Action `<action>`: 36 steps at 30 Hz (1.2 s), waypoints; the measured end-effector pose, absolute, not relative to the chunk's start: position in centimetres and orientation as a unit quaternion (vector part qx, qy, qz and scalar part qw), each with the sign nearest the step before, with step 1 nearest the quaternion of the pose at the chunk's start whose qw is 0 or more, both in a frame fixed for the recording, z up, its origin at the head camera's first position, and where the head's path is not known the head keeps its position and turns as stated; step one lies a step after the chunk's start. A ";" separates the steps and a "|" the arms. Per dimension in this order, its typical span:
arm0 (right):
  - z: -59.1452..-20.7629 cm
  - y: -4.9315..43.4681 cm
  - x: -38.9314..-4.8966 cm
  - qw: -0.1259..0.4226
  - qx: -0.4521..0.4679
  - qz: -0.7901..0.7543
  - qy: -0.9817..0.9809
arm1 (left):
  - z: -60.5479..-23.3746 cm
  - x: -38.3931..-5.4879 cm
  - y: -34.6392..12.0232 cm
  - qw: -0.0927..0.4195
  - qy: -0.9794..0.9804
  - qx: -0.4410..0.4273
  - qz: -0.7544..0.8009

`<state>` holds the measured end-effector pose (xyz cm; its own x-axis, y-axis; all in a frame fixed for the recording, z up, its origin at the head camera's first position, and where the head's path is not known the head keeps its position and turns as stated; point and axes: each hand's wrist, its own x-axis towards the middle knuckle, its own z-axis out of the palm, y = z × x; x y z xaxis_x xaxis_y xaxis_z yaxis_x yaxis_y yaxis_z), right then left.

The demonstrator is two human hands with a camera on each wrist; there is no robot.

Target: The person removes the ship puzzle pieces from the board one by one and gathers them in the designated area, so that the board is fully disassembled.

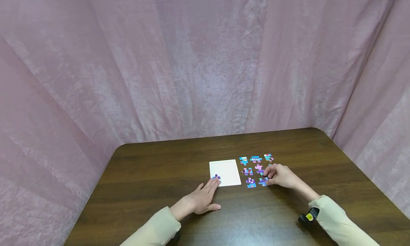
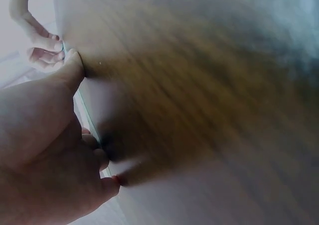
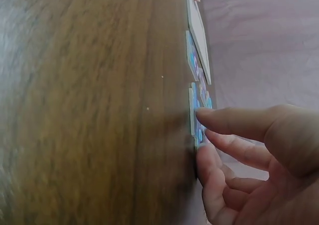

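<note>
A white square puzzle tray [image 1: 229, 172] lies flat on the table, with one purple and blue puzzle piece [image 1: 216, 176] in its near left corner. My left hand [image 1: 202, 198] rests there, fingers extended over that corner and partly covering the piece; the left wrist view shows its palm side [image 2: 55, 150] low over the wood. To the right of the tray, my right hand [image 1: 281, 176] pinches a blue and purple puzzle piece [image 1: 263, 182] at the near right of the loose pieces. In the right wrist view, the thumb [image 3: 209, 116] touches that piece, with the other fingers curled beside it.
Several loose pieces lie in rows between tray and right hand, among them a purple one [image 1: 251, 183], a pink one [image 1: 258, 168] and a far right one [image 1: 268, 157]. One is partly hidden by the right hand. The brown table [image 1: 153, 182] backs onto a pink curtain [image 1: 205, 61].
</note>
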<state>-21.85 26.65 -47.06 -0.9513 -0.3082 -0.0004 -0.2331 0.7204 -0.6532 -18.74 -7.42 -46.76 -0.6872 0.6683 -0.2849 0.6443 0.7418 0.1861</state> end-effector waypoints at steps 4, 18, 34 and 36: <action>-47.2 26.6 -21.9 0.049 -0.143 -0.337 0.929 | -46.9 -18.8 -7.4 0.159 0.921 0.355 0.033; -46.2 24.9 -22.1 0.028 -0.157 -0.345 0.925 | -46.2 -18.6 -7.2 0.160 0.925 0.344 0.025; -46.2 20.7 -22.7 0.031 -0.232 -0.348 0.908 | -46.4 -17.9 -7.0 0.152 0.935 0.319 -0.008; -46.3 20.1 -22.8 0.043 -0.240 -0.351 0.904 | -46.5 -17.8 -7.0 0.146 0.936 0.320 -0.014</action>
